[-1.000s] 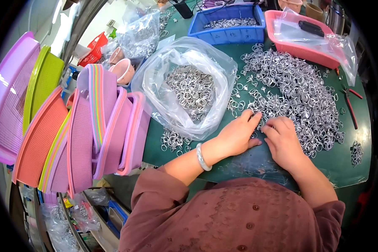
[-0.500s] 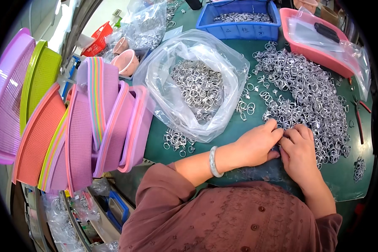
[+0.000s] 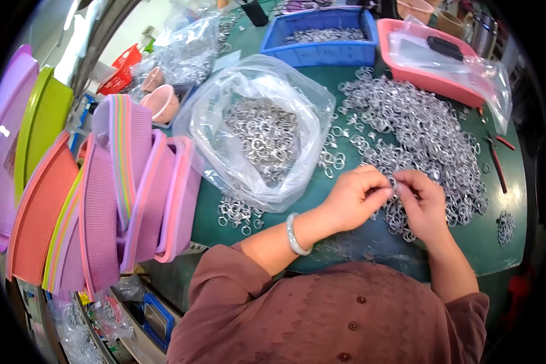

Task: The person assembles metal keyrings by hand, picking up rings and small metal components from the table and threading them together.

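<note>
A small silvery metal ring (image 3: 395, 187) is pinched between the fingertips of both hands, mostly covered by them. My left hand (image 3: 353, 195), with a pale bangle (image 3: 296, 235) on its wrist, holds it with thumb and forefinger. From the other side my right hand (image 3: 426, 205) grips it, its fingers curled. Both hands are over the near left edge of a big pile of grey metal rings (image 3: 431, 133). Left of the pile stands an open clear plastic bag (image 3: 194, 115) with many rings (image 3: 264, 136) in it.
Loose rings (image 3: 239, 213) lie beside the bag on the green table (image 3: 321, 242). Behind are a blue bin (image 3: 318, 56) and a pink basket (image 3: 431, 88). Red-handled pliers (image 3: 497, 164) lie right; stacked plastic baskets (image 3: 103, 194) crowd the left.
The view has shifted, so the table's things appear farther left and lower. My fingers have lifted from the pile's edge and opened out a little, showing the pinched ring between them.
</note>
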Demonstrator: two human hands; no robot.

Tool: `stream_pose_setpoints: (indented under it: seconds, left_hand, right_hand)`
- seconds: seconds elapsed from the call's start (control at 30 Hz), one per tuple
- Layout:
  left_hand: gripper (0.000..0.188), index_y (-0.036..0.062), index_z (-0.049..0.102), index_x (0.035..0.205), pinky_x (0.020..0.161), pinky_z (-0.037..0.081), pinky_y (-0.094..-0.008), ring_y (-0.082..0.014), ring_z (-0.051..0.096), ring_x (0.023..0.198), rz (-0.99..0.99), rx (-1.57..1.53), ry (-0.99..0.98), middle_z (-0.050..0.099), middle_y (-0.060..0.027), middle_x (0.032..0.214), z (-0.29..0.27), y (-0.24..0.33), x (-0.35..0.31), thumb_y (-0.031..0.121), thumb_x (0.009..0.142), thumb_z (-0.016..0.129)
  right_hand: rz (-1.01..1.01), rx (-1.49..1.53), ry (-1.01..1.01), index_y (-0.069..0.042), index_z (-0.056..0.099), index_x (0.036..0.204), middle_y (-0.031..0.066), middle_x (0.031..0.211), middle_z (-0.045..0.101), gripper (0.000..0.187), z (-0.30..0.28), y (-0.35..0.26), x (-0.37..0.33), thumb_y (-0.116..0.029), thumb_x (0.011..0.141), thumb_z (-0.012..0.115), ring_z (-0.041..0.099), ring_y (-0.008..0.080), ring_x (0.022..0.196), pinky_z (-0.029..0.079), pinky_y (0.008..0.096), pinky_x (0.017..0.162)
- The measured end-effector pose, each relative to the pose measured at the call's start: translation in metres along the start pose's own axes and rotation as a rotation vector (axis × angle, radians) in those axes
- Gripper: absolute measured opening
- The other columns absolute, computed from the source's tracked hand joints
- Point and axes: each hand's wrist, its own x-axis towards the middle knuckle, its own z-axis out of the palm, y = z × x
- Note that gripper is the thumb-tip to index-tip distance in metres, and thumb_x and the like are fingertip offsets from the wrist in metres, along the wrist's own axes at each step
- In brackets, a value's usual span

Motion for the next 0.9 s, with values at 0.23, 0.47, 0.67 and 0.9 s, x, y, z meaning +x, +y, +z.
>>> stream_pose_setpoints:
  seconds: [0.23, 0.47, 0.67, 0.9]
  left_hand:
    - [0.003, 0.0039, 0.055, 0.082, 0.059, 0.038, -0.0173, -0.0035, 0.047, 0.069, -0.103, -0.326, -0.030, 0.050, 0.0015, 0.078, 0.001, -0.004, -0.005, 0.005, 0.081, 0.058]
    - [0.007, 0.0069, 0.056, 0.086, 0.056, 0.040, -0.0178, -0.0059, 0.049, 0.061, -0.413, -0.762, 0.010, 0.055, 0.0020, 0.072, -0.006, -0.001, -0.003, 0.014, 0.084, 0.056]
    - [0.009, 0.0057, 0.059, 0.083, 0.052, 0.039, -0.0178, -0.0065, 0.049, 0.057, -0.490, -0.855, -0.028, 0.054, 0.0014, 0.067, -0.011, -0.007, -0.005, 0.014, 0.084, 0.055]
    - [0.012, 0.0037, 0.059, 0.084, 0.050, 0.041, -0.0183, -0.0067, 0.050, 0.056, -0.523, -0.959, 0.014, 0.054, 0.0002, 0.066, -0.011, -0.007, -0.005, 0.014, 0.085, 0.054]
  right_hand:
    - [0.285, 0.442, -0.141, 0.000, 0.058, 0.095, 0.0022, 0.077, 0.059, 0.014, 0.004, 0.001, 0.004, -0.005, 0.084, 0.051, 0.053, 0.0060, 0.062, 0.045, 0.0196, 0.057]
    - [0.076, 0.422, -0.178, -0.001, 0.051, 0.113, 0.0035, 0.090, 0.057, 0.031, 0.007, 0.005, 0.001, 0.002, 0.082, 0.048, 0.052, 0.0085, 0.076, 0.044, 0.0210, 0.069]
    - [-0.034, 0.231, -0.213, 0.000, 0.052, 0.109, 0.0045, 0.088, 0.057, 0.032, 0.009, 0.007, 0.003, 0.000, 0.077, 0.058, 0.053, 0.0088, 0.077, 0.044, 0.0222, 0.067]
    - [0.067, 0.374, -0.199, 0.000, 0.053, 0.106, 0.0037, 0.086, 0.059, 0.028, 0.010, 0.012, 0.002, -0.001, 0.079, 0.058, 0.054, 0.0071, 0.077, 0.045, 0.0209, 0.069]
